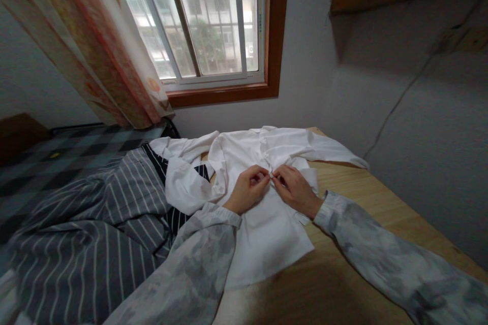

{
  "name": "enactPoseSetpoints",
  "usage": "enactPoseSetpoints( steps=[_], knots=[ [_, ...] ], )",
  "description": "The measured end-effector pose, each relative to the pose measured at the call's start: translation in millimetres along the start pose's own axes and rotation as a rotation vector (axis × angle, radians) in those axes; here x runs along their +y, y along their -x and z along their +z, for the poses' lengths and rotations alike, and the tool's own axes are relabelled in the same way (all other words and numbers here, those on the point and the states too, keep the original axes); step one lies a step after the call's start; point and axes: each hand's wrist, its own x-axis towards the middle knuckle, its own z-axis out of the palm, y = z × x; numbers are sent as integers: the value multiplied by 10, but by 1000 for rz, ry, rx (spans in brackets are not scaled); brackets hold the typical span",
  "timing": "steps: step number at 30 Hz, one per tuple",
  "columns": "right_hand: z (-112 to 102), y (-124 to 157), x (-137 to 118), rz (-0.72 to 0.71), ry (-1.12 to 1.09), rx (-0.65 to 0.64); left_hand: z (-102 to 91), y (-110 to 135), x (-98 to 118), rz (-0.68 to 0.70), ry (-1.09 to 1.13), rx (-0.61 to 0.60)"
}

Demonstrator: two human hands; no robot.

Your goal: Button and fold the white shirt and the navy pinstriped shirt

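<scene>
A white shirt (267, 228) lies spread flat on a light wooden table (366, 203), collar toward the window. My left hand (247, 190) and my right hand (295, 190) meet at the shirt's front opening, near its middle. Both pinch the cloth there with fingers closed on the two front edges. The fingertips almost touch each other. Whether a button sits between them is too small to tell. Both arms wear pale grey mottled sleeves.
A grey striped garment (95, 233) and a darker striped one (173, 216) lie to the left of the shirt. A checked bed cover (57, 155) is behind them. A patterned curtain (95, 40) hangs at a barred window (206, 20). A wall runs close along the table's right edge.
</scene>
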Motion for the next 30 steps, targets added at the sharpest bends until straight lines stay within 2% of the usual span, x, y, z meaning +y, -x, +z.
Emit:
enactPoseSetpoints(
  steps=[8, 18, 23, 30],
  knots=[
    [26, -4, 80, 81, -122, 31, 45, 0, -11, -19, 79, 29],
    [54, 7, 216, 254, -481, -34, 15, -58, -70, -112, 226, 32],
    [57, 2, 218, 283, -476, -20, 19, -49, -69, -130, 253, 24],
    [24, -5, 169, 300, -445, 11, 31, -38, 6, -55, 192, 12]
  ],
)
